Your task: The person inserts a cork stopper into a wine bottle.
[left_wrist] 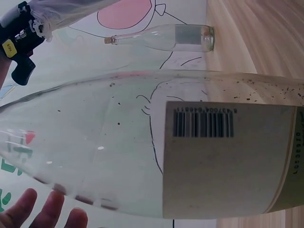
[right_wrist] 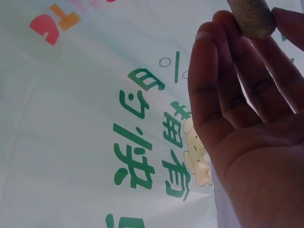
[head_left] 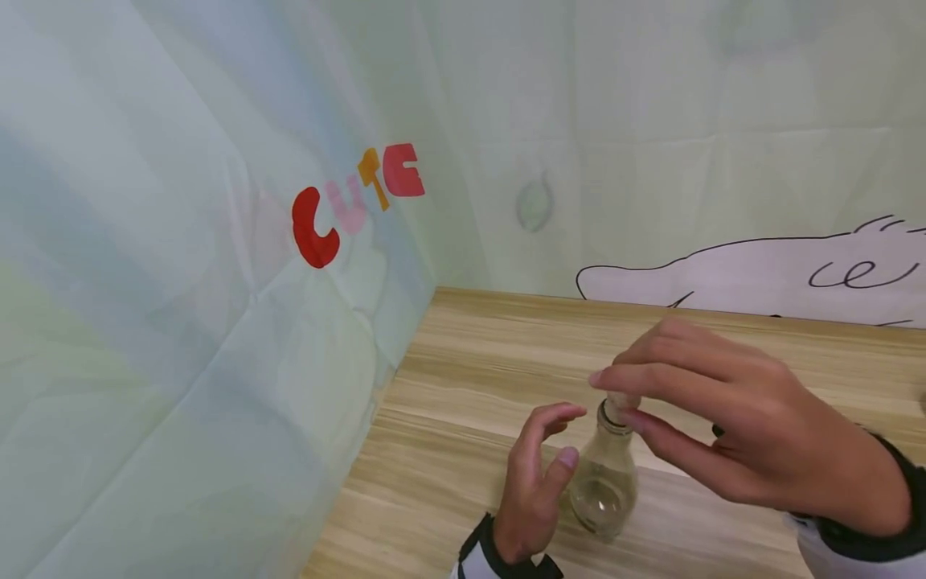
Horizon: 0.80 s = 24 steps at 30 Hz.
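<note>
A clear glass bottle [head_left: 604,490] stands upright on the wooden table. Large in the left wrist view, the same bottle [left_wrist: 95,133] shows a pale barcode label [left_wrist: 213,161] and dark specks on its glass. Between thumb and fingers, my right hand [head_left: 738,418] pinches a cork [right_wrist: 254,19] at the bottle's mouth. How far the cork sits in the neck, I cannot tell. My left hand [head_left: 531,482] is close to the bottle's left side, its fingers spread and loosely bent, gripping nothing.
Another clear bottle [left_wrist: 166,38], corked and labelled, stands behind in the left wrist view. Printed cloth [head_left: 217,322] walls the left side and back of the wooden table [head_left: 434,418]. A dark object [head_left: 923,400] is cut off at the right edge.
</note>
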Motion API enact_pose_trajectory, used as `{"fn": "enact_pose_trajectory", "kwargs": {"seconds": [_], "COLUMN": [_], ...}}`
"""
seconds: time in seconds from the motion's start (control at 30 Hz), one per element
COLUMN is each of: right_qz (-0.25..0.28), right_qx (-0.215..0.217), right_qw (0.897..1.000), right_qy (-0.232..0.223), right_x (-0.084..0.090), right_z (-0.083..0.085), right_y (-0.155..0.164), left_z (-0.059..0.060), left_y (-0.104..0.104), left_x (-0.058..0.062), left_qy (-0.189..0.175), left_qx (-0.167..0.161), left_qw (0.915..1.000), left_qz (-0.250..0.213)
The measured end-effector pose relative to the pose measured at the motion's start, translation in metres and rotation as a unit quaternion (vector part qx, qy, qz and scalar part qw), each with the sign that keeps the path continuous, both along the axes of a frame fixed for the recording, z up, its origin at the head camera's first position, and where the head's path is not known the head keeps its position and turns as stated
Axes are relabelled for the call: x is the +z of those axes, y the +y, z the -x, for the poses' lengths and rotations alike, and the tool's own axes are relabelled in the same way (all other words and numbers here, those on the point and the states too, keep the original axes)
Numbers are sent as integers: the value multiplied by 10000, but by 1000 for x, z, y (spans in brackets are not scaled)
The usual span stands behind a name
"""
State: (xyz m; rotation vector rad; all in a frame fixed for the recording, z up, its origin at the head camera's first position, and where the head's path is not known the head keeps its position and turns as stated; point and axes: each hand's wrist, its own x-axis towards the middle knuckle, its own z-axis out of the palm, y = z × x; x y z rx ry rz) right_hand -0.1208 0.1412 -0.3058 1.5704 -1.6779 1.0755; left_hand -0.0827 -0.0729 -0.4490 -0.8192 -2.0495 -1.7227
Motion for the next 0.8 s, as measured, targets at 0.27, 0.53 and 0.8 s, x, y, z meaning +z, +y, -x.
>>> {"fn": "enact_pose_trajectory", "kwargs": {"seconds": [0.27, 0.53, 0.8], "right_qz": [-174, 426, 474], "right_qx": [-86, -826, -1030], "right_qw": [9997, 9935, 9754], "right_qy": [-144, -652, -1889], "right_x": [24, 15, 18], "right_z": [-14, -9, -11], "right_y": [-7, 2, 1], "left_z": [0, 3, 8], "left_y": [3, 12, 24], "left_x": [1, 6, 6], "left_qy": [99, 661, 644], "left_qx": [-116, -627, -1126], "left_qw": [9999, 9957, 9912], "left_qz": [-48, 160, 250]}}
